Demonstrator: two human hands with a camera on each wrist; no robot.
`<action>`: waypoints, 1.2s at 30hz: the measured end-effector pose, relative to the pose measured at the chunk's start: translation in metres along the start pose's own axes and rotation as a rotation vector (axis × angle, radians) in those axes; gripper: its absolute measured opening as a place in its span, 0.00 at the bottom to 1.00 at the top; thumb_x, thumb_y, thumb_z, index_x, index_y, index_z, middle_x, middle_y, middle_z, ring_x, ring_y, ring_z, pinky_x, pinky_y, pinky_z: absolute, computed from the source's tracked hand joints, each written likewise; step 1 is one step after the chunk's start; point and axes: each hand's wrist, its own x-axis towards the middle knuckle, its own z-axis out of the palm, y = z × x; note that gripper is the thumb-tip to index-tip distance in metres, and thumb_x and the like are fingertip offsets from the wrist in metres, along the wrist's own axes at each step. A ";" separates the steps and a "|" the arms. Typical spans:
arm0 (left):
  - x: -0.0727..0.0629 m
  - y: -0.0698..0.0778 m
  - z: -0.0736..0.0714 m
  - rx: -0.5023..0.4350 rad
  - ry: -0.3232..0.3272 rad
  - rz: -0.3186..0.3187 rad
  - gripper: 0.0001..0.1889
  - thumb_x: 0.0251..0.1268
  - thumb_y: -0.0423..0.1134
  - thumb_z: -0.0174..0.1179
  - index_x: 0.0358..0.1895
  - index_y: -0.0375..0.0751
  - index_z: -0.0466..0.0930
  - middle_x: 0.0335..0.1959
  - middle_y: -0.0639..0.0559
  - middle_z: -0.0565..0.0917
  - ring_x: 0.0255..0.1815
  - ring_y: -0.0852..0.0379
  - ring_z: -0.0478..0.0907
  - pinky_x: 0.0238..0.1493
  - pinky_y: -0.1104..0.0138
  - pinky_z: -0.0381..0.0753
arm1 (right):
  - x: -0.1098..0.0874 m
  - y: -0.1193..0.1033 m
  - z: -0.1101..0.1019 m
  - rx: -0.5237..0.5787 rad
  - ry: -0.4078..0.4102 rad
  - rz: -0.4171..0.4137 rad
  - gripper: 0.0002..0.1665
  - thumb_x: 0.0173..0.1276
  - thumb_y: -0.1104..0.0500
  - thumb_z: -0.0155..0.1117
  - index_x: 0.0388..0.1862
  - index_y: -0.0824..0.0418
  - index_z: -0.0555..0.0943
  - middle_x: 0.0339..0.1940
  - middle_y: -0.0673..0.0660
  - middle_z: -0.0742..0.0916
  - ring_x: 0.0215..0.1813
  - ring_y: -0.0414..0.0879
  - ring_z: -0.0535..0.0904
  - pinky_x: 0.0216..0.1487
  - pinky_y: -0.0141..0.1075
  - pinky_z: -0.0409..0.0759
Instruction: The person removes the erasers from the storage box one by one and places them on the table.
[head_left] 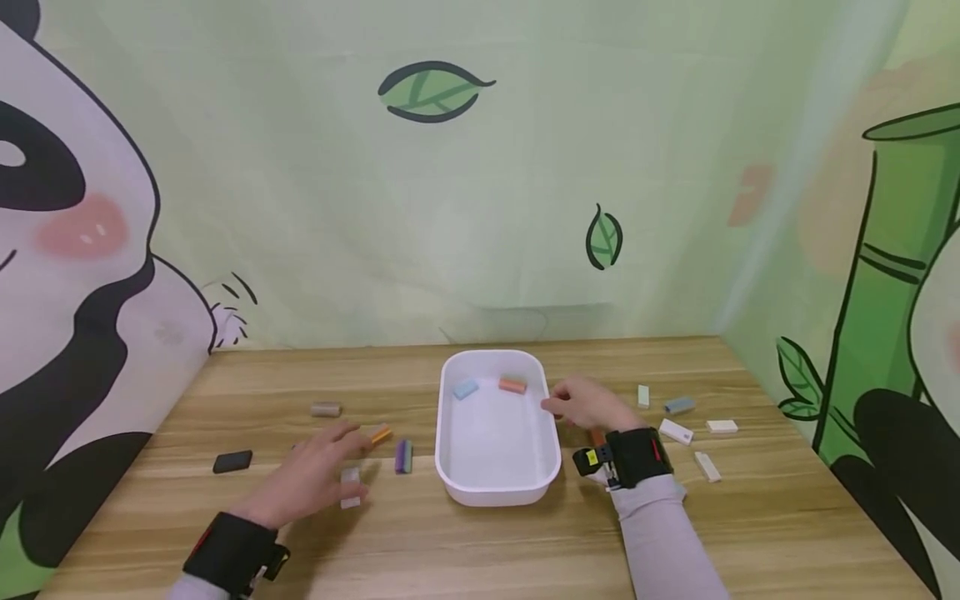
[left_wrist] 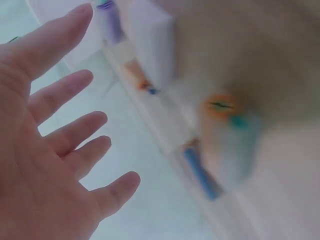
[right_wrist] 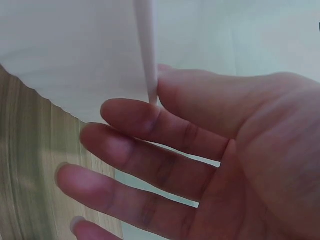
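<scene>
A white plastic bin [head_left: 498, 497] stands mid-table, with a light blue block [head_left: 466, 389] and an orange block [head_left: 512, 385] lying in its far half. My right hand [head_left: 592, 403] pinches the bin's right rim between thumb and index finger; in the right wrist view the other fingers [right_wrist: 92, 187] spread below the rim. My left hand [head_left: 307, 479], fingers spread, hovers over small eraser-like blocks on the left. Near its fingers are a white block [head_left: 350, 489], an orange-yellow block [head_left: 381, 434] and a purple-and-green block [head_left: 403, 457]. The left wrist view shows an ungrasping palm [left_wrist: 40, 160] beside blurred blocks.
Farther left lie a black block [head_left: 232, 462] and a grey-brown block [head_left: 326, 409]. Right of the bin are several pale blocks, among them a blue-grey one [head_left: 679, 405] and a white one [head_left: 707, 467]. A printed cloth backdrop [head_left: 525, 167] rises behind the wooden table [head_left: 420, 558].
</scene>
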 end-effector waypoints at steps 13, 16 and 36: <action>0.081 0.035 -0.007 -0.101 -0.033 0.076 0.25 0.60 0.41 0.69 0.59 0.36 0.75 0.63 0.35 0.71 0.62 0.38 0.70 0.58 0.48 0.72 | -0.001 0.001 0.000 0.017 -0.008 0.005 0.14 0.74 0.54 0.57 0.31 0.60 0.83 0.24 0.60 0.81 0.20 0.43 0.69 0.22 0.33 0.65; 0.108 0.048 -0.005 -0.096 -0.043 0.055 0.23 0.60 0.40 0.69 0.57 0.37 0.77 0.60 0.40 0.74 0.59 0.43 0.73 0.58 0.53 0.73 | -0.001 0.002 0.000 0.018 -0.010 0.003 0.14 0.74 0.54 0.57 0.30 0.60 0.82 0.22 0.58 0.80 0.19 0.42 0.68 0.22 0.33 0.65; 0.212 0.098 0.063 0.349 0.119 -0.216 0.07 0.58 0.32 0.57 0.29 0.38 0.86 0.32 0.46 0.86 0.39 0.49 0.83 0.41 0.57 0.79 | -0.001 -0.002 0.000 0.039 0.009 0.026 0.13 0.74 0.54 0.58 0.32 0.59 0.83 0.29 0.60 0.83 0.22 0.43 0.71 0.23 0.34 0.67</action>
